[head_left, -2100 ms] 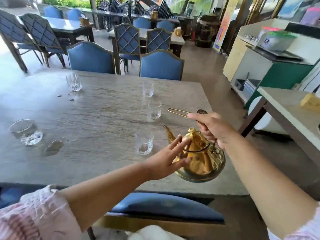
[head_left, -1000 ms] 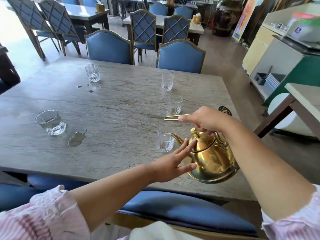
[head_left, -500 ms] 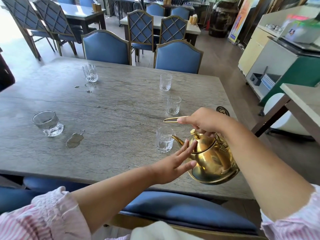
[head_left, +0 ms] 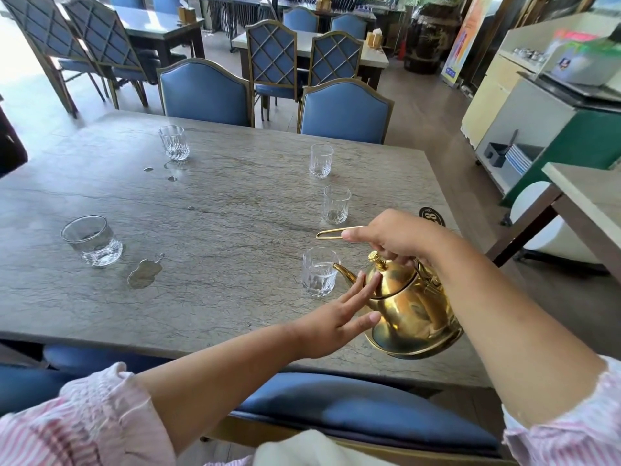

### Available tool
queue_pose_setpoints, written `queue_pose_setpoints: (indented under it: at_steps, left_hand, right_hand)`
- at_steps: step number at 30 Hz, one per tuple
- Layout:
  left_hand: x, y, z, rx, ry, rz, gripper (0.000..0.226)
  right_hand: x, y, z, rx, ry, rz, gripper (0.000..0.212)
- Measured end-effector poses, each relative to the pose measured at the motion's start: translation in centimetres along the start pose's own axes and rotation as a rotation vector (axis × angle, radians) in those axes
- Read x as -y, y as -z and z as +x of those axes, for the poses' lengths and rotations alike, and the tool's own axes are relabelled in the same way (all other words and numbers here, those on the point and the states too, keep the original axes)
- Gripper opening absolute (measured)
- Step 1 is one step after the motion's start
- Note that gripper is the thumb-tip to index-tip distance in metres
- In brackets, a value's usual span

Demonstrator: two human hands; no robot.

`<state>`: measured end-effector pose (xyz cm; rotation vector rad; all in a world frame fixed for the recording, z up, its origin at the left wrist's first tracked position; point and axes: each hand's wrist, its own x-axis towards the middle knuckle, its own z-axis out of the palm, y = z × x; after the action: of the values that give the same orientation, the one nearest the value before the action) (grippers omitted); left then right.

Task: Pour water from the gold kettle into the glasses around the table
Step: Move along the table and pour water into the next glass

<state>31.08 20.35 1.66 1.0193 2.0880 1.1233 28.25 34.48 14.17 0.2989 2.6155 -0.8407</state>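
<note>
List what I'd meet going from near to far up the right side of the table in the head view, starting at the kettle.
First the gold kettle → glass by its spout → second glass → third glass → blue chair.

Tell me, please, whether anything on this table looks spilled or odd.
Yes, water is spilled on the table: a puddle lies beside the wide glass at left, and small drops sit near the far left glass.

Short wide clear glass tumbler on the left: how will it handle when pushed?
The short wide clear glass tumbler probably resists tipping: squat, thick base. It may slide easily; a water puddle lies beside it.
</note>
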Motion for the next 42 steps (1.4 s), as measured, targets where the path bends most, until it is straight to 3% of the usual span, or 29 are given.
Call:
queue_pose_setpoints:
  at_steps: [29,42]
  left_hand:
    - [-0.8,-0.3,0.5,-0.037,-0.059,-0.019,0.059]
    - [0.4,-0.4,0.5,-0.026,-0.031,0.128,0.06]
  right_hand:
    - [-0.4,1.4,-0.8,-0.031,0.018,-0.001,0.054]
    - [-2.9,0.0,-0.9,-0.109,0.044,0.203,0.05]
